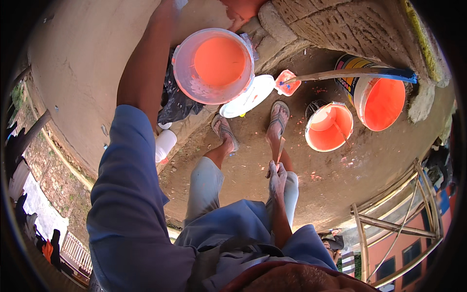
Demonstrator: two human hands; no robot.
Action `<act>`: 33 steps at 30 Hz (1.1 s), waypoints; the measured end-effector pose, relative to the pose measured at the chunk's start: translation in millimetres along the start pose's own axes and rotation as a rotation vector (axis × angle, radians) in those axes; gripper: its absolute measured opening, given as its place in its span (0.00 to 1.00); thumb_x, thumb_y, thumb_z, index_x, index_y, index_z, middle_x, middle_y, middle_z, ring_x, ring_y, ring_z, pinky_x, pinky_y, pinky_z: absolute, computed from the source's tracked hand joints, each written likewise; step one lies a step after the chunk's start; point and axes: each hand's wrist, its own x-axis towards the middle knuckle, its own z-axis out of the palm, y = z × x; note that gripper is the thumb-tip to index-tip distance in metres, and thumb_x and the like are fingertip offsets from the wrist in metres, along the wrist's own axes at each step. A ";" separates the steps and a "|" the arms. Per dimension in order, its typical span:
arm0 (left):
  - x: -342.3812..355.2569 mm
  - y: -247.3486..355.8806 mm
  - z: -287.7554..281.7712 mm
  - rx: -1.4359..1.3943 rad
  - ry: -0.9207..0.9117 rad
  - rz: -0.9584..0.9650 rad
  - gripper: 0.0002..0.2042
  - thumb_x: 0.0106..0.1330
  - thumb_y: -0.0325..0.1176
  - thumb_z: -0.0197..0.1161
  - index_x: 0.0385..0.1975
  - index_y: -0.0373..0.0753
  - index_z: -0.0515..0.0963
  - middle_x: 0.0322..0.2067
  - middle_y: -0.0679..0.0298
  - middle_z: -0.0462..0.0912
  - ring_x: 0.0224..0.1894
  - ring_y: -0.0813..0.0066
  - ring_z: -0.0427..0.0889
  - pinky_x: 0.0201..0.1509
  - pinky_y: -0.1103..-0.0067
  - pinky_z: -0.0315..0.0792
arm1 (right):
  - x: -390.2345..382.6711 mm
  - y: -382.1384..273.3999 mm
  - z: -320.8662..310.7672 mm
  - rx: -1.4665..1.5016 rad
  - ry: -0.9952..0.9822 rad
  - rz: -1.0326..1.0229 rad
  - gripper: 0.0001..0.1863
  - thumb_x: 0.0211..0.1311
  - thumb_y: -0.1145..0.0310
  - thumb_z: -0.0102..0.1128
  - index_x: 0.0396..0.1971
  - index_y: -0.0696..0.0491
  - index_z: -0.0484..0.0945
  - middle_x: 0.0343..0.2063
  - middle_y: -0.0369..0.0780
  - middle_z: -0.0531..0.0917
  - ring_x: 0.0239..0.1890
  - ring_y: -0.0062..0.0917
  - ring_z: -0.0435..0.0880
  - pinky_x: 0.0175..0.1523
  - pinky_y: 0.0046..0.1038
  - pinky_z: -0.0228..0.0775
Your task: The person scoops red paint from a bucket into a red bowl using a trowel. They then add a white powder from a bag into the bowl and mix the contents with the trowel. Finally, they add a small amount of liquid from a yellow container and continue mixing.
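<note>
The right hand (277, 177), at centre frame, has its grip closed on a thin stick (280, 148). The left hand runs out of the upper frame, grip unseen, probably against the wall (82, 58). The paint bucket (214, 65) perched beside that arm could be knocked off.

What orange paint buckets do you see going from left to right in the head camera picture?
Big bucket up on the ledge → small square tub of orange paint → small bucket on the ground → tilted bucket under the long stick.
</note>
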 end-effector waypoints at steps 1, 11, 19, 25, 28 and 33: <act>-18.4 23.8 -27.6 -0.041 -0.022 0.042 0.08 0.68 0.28 0.59 0.43 0.34 0.77 0.35 0.60 0.82 0.36 0.70 0.82 0.42 0.73 0.79 | 0.1 0.2 0.7 -0.013 -0.013 -0.008 0.15 0.70 0.62 0.58 0.24 0.50 0.68 0.16 0.28 0.68 0.19 0.12 0.65 0.25 0.19 0.59; -407.2 105.5 -167.0 0.143 0.009 -0.363 0.09 0.67 0.29 0.60 0.40 0.31 0.80 0.31 0.65 0.84 0.29 0.85 0.78 0.35 0.82 0.73 | -64.1 -122.4 55.0 0.194 -0.101 -0.225 0.09 0.68 0.65 0.60 0.32 0.54 0.72 0.22 0.32 0.74 0.23 0.15 0.71 0.31 0.22 0.70; -538.1 25.5 -163.3 0.245 -0.137 -0.552 0.18 0.68 0.41 0.60 0.38 0.26 0.80 0.29 0.56 0.84 0.30 0.76 0.80 0.39 0.77 0.74 | -56.8 -111.9 64.1 0.072 -0.255 -0.213 0.18 0.53 0.83 0.67 0.23 0.47 0.65 0.24 0.28 0.70 0.25 0.10 0.69 0.31 0.17 0.66; -464.9 3.8 -198.4 0.375 0.218 -0.364 0.26 0.67 0.50 0.62 0.50 0.29 0.76 0.38 0.55 0.84 0.42 0.70 0.82 0.49 0.76 0.74 | -44.4 -78.3 24.0 0.097 -0.096 -0.323 0.17 0.51 0.85 0.66 0.26 0.48 0.68 0.24 0.29 0.75 0.24 0.12 0.74 0.29 0.18 0.71; -380.2 11.4 -195.3 0.562 0.413 -0.215 0.39 0.58 0.61 0.66 0.56 0.29 0.72 0.43 0.54 0.83 0.47 0.64 0.82 0.53 0.72 0.73 | -48.9 -69.7 8.0 0.062 -0.009 -0.301 0.17 0.52 0.85 0.66 0.25 0.47 0.67 0.24 0.30 0.76 0.25 0.15 0.78 0.26 0.21 0.76; -294.6 -82.3 -185.9 0.542 0.300 -0.346 0.34 0.48 0.53 0.71 0.52 0.34 0.78 0.46 0.47 0.83 0.53 0.52 0.81 0.61 0.66 0.70 | -72.0 -62.1 12.8 0.147 0.067 -0.266 0.19 0.52 0.86 0.63 0.21 0.47 0.65 0.22 0.32 0.75 0.23 0.17 0.77 0.29 0.23 0.78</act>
